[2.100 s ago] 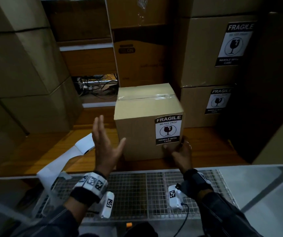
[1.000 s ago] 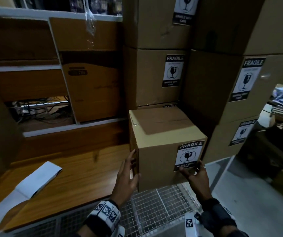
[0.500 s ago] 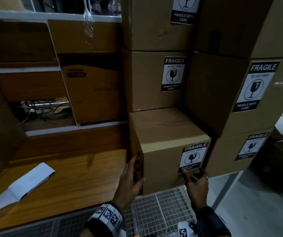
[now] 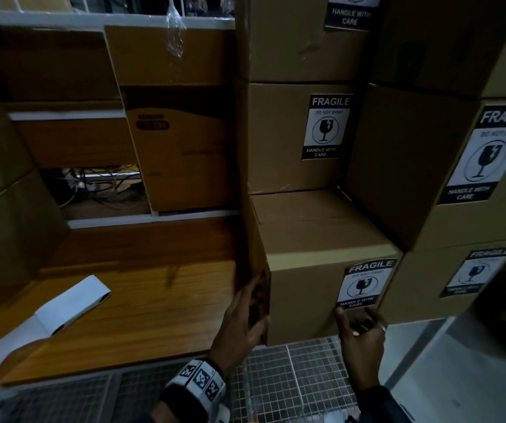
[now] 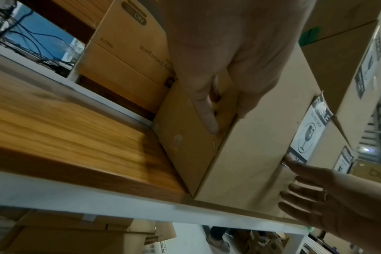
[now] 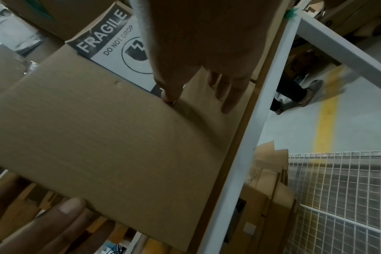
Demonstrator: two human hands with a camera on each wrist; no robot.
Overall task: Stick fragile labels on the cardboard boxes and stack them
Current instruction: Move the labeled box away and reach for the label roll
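A cardboard box with a FRAGILE label on its front stands at the right end of the wooden shelf, tucked beneath a stack of labelled boxes. My left hand lies flat against the box's left face at the front corner, fingers straight, thumb on the front edge. My right hand touches the front face just below the label with spread fingers. The left wrist view shows the box with my left hand on it. In the right wrist view my right hand touches the label.
More labelled boxes are stacked tight on the right. A white strip of label backing lies on the shelf's left part. A brown carton stands behind. A wire mesh cart is below my hands, beside a white shelf post.
The box has gone from the middle of the shelf to its right end and further back under the stack. Both hands have stayed on it, the right now with spread fingers.
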